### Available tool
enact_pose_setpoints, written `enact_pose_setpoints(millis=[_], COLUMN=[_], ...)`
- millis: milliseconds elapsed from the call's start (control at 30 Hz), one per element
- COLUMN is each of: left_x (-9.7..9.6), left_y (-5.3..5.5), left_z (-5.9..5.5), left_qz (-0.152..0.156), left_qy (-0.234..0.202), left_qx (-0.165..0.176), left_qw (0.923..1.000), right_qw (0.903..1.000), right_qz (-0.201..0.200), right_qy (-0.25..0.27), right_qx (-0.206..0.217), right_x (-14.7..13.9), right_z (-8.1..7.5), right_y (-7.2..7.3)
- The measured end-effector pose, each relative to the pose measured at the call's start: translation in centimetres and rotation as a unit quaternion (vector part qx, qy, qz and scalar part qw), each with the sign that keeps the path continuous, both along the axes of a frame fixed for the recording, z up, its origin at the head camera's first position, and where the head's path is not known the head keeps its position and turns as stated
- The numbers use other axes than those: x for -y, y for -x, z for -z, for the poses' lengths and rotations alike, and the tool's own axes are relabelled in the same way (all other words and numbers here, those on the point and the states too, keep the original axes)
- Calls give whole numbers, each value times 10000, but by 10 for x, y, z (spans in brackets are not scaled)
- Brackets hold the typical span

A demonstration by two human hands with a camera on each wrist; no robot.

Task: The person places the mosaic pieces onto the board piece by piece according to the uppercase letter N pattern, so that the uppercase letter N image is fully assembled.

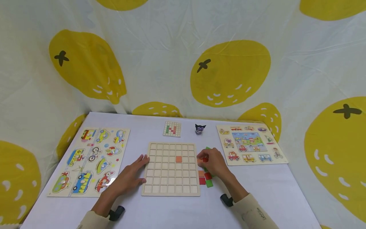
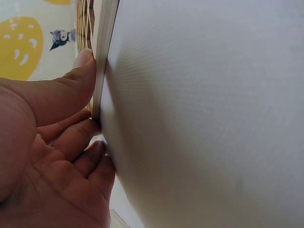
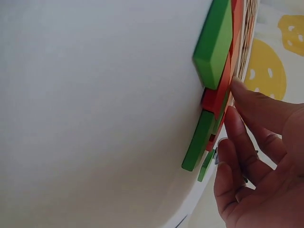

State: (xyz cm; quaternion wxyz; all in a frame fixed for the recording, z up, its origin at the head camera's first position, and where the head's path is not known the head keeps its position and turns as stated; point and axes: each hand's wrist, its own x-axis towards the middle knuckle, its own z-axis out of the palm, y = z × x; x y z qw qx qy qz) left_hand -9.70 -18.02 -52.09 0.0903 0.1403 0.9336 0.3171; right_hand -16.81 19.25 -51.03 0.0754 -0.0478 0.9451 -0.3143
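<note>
A wooden grid board [image 1: 164,173] lies in front of me, with one orange square tile [image 1: 178,159] in a cell right of centre. My left hand [image 1: 130,175] rests against the board's left edge, thumb and fingertips touching its side. Just off the right edge, my right hand [image 1: 215,161] pinches an orange tile [image 1: 199,162] between thumb and fingers, partly covered by them. Around and below that hand lie loose red tiles [image 1: 202,181] and green tiles [image 1: 209,183]. The right wrist view shows green tiles [image 3: 213,52] close to the fingertips, some overlapping others.
Behind the board lies a small pattern card [image 1: 172,129] with green and red squares, beside a small dark figurine [image 1: 199,128]. A vehicle peg puzzle [image 1: 125,140] lies at left, another picture puzzle [image 1: 246,163] at right. A lemon-print cloth [image 1: 160,63] hangs behind the table.
</note>
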Motion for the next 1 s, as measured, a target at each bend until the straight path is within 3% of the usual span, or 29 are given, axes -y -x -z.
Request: enact_pose_setpoints(millis=[367, 800, 1000], left_x=[1, -1, -1], left_y=[-1, 4, 3], left_z=[3, 0, 0], left_qz=[18, 51, 31], left_qy=[17, 104, 98], left_qx=[13, -85, 5], left_qw=[10000, 9999, 9999], right_qw=[9996, 9987, 9987], right_qz=[77, -58, 11], right_qy=[159, 331, 446], right_qx=[236, -395, -245], right_x=[1, 4, 15], right_z=[-4, -13, -17], right_y=[0, -1, -7])
